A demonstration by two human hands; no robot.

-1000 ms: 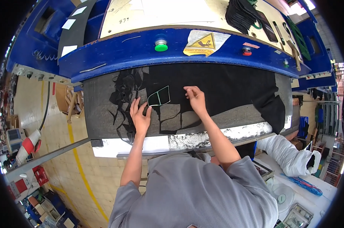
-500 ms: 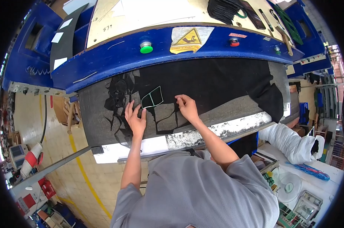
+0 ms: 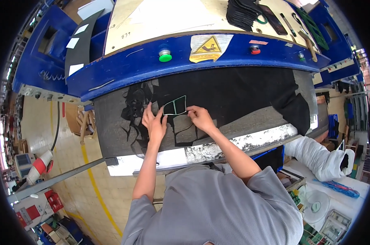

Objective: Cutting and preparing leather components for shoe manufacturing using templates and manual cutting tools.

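A small cutting die (image 3: 175, 106), a pale green-edged frame with one crossbar, lies on the black sheet material (image 3: 234, 92). My left hand (image 3: 154, 124) rests at its left end, fingers spread, with thumb and forefinger against the edge. On the other side my right hand (image 3: 201, 119) pinches the die's right lower corner between thumb and fingers. Just below the die, cut-out gaps in the sheet leave thin black strips (image 3: 185, 130) on the grey cutting board (image 3: 242, 126). Tangled black offcuts (image 3: 136, 100) lie beyond my left hand.
Across the far side runs the machine's blue beam (image 3: 127, 67), carrying a green button (image 3: 165, 56) and a red button (image 3: 255, 50). On its top are stacked black pieces (image 3: 241, 15), a phone (image 3: 273, 19) and a hammer (image 3: 308, 45). A white sack (image 3: 315, 157) lies at right.
My right hand has come in to the die's right corner, where it was apart before. The die has turned slightly, and my left hand stays at its left end. The whole view has shifted a little.
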